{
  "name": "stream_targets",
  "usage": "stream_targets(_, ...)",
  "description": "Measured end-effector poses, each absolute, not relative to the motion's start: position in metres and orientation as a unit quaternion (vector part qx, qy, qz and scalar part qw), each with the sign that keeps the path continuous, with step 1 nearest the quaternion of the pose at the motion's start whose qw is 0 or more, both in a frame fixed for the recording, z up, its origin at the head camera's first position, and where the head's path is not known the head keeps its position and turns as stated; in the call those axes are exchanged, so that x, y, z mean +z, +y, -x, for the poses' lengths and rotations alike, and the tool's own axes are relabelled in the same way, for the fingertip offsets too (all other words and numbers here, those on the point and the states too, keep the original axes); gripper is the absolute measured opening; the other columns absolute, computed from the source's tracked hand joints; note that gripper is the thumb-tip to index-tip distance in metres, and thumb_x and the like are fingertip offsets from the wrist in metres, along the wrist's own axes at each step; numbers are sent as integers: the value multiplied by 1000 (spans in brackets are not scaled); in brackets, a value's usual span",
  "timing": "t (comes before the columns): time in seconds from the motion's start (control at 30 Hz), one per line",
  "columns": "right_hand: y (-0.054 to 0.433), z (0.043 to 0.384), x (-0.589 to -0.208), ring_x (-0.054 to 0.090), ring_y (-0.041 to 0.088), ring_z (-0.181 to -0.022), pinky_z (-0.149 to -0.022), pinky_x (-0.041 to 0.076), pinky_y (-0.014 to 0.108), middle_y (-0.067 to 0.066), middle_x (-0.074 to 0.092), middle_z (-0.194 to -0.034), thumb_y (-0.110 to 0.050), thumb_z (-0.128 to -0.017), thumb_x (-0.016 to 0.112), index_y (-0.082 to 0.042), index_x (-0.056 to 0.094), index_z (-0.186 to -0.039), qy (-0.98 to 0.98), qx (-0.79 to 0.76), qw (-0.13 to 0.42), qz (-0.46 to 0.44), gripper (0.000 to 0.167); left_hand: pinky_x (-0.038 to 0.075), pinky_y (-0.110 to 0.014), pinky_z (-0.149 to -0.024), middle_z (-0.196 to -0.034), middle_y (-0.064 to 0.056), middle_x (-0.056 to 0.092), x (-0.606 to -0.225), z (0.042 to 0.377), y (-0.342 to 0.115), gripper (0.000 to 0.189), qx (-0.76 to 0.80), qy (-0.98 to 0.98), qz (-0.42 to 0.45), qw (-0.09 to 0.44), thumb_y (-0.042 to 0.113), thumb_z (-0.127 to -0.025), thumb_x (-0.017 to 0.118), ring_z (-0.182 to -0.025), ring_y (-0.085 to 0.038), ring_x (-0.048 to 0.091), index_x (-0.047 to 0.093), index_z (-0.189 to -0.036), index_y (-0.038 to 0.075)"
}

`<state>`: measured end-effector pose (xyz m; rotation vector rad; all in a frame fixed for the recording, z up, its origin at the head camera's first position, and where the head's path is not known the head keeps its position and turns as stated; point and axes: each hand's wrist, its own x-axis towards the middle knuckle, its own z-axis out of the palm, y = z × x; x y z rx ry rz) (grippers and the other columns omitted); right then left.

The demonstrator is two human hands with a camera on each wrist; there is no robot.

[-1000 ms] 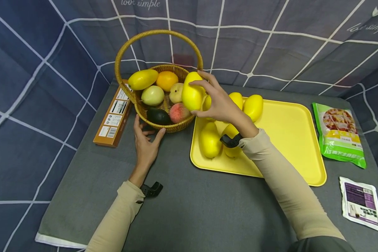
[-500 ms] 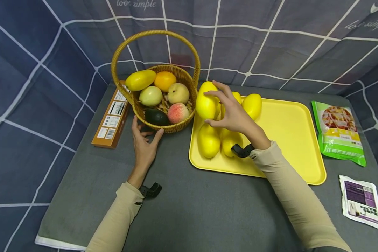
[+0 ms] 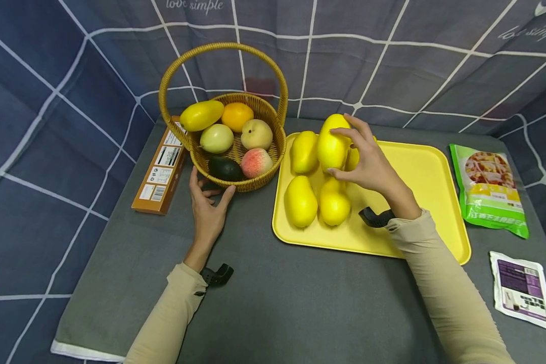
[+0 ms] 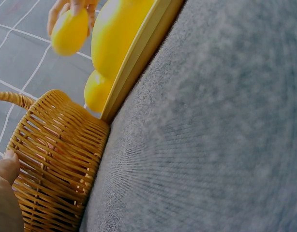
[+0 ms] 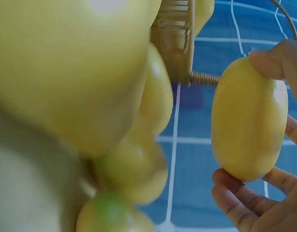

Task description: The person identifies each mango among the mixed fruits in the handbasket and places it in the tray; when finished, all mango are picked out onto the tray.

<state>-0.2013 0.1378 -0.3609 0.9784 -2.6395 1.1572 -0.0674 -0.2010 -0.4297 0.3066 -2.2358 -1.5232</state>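
In the head view, my right hand [image 3: 370, 161] pinches a yellow mango [image 3: 333, 142] between thumb and fingertips, above the yellow tray [image 3: 418, 202]. The right wrist view shows this mango [image 5: 249, 121] upright, with the thumb on its top end and fingers under the other. Several more mangoes [image 3: 301, 201] lie on the tray's left half, one mostly hidden behind the hand. My left hand [image 3: 208, 212] rests at the front left of the wicker basket [image 3: 260, 183], fingers spread along its outside. In the left wrist view its thumb [image 4: 8, 166] touches the basket wall.
Inside the basket lie a long yellow fruit [image 3: 202, 116], an orange [image 3: 237, 117], a pale green fruit [image 3: 217, 138], two peaches [image 3: 257, 162] and a dark avocado [image 3: 225, 168]. A brown box [image 3: 159, 174] lies left; a green packet [image 3: 489, 189] and a white-purple pouch [image 3: 521, 289] lie right.
My right hand has carried the mango rightward from the basket's right rim to over the tray, uncovering the peaches and front mangoes. The left hand stays at the basket.
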Motion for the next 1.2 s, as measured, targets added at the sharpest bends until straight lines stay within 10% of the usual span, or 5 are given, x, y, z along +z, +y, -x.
stream_targets(0.4,185,202,-372,40,35,-135,-91,43,53,12,21,-159,-7,-67,87,-12,51,-137,-881,371,58,-288,79,36,-45,-84,-142,-25,38,-414,61,-197,89,-549,-804,-114,198,17,-92,70,-104,-46,54,9,-157,9)
stream_targets(0.9,251,209,-388,40,42,-131,-89,33,17,10,15,-161,-4,-73,83,-12,45,-144,-907,360,30,-216,81,36,-48,-85,-142,-26,37,-413,60,-195,89,-549,-804,-111,200,18,-92,70,-105,-47,54,9,-157,9)
stream_targets(1.2,275,207,-408,36,46,-132,-96,38,45,17,6,-162,-4,-78,80,-7,38,-147,-912,370,-48,-170,80,37,-47,-84,-142,-26,38,-413,60,-194,89,-548,-805,-111,200,16,-92,70,-104,-47,55,10,-157,8)
